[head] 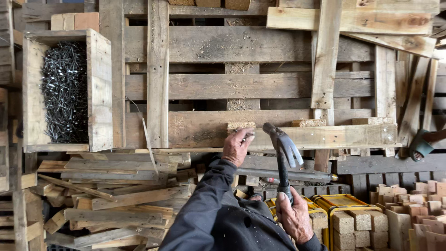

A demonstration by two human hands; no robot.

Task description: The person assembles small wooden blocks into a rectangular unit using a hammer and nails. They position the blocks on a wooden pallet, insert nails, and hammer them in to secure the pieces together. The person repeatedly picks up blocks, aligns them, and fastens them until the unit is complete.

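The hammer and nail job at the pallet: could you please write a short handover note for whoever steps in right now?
Left hand: pinches a nail against the light board on the pallet.
Right hand: grips the claw hammer by its handle, head raised beside the nail.
Supplies: wooden box of nails to the left; chipboard blocks lower right.
Done: nail positioned.
Left: nail not yet driven.

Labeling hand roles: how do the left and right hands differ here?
The left hand is raised at the pallet board, pinching a nail; the right hand sits lower, fist wrapped around the hammer handle. Left reaches forward; right stays near the body. Both are bare, in dark sleeves.
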